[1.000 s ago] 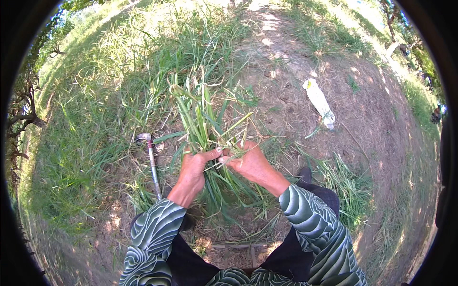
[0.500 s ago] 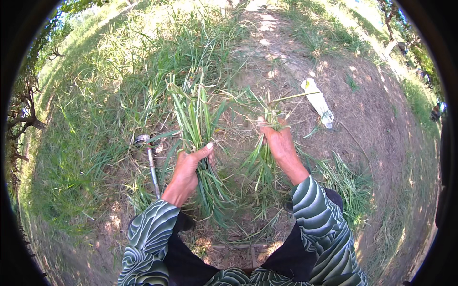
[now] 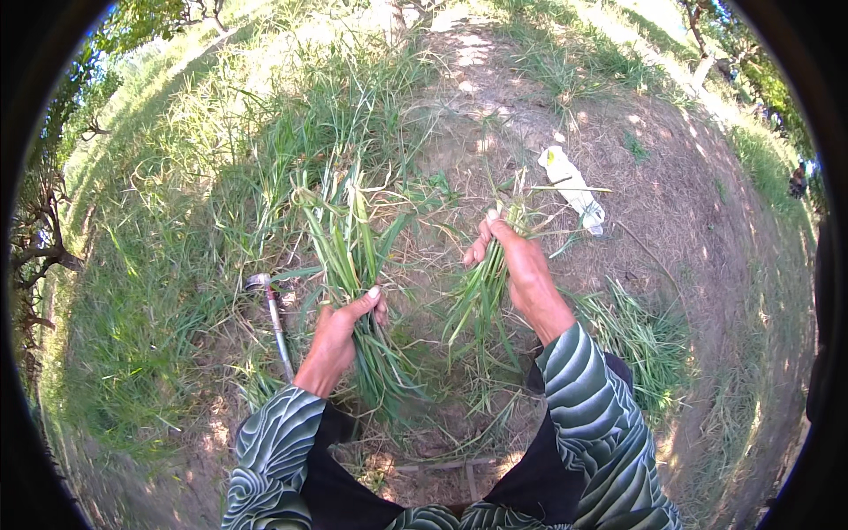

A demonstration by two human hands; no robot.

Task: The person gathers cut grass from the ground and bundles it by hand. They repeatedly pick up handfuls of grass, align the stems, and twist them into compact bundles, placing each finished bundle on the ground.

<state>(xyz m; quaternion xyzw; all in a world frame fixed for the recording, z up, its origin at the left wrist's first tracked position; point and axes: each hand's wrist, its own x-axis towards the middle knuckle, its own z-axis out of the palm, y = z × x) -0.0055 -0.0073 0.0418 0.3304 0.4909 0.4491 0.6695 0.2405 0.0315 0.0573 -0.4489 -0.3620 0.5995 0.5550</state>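
My left hand (image 3: 340,336) is closed round the middle of a thick bunch of long green grass (image 3: 344,243). Its blades stand up above the fist and droop below it. To the right, my right hand (image 3: 521,256) grips a smaller bunch of grass (image 3: 477,305) near its upper end, with blades hanging down and a few pale stems poking out at the top. The two bunches are apart. Left of my left hand lies a sickle-like tool (image 3: 279,327) with a long pale handle and a dark head, partly covered by grass.
A crumpled white bag or cloth (image 3: 574,190) lies on the bare soil beyond my right hand. Cut grass (image 3: 645,340) is heaped beside my right forearm. Tall standing grass (image 3: 177,291) spreads over the left side, and tree branches (image 3: 44,252) show at the left rim.
My right hand has risen slightly and turned, its fingers now showing more to the left of the bunch. My left hand still grips its bunch, a little lower and further left in view.
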